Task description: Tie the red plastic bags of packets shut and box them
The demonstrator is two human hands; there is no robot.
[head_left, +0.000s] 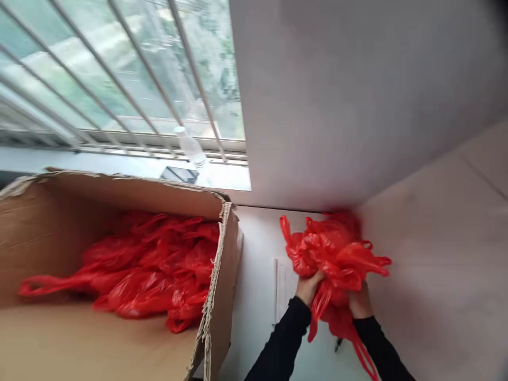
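Note:
A crumpled bundle of red plastic bags is held between my two hands over the white surface on the right. My left hand grips its lower left side, thumb showing on the plastic. On the lower right side my right hand presses into the bundle, its fingers mostly hidden behind the bags. Loose handles hang down between my wrists. To the left, more red plastic bags lie heaped inside an open cardboard box with rough-cut edges.
Behind the box, a clear bottle and a dark flat object rest on the sill of a barred window. A paper sheet lies on the white surface beside my left arm. Walls close off the back and right.

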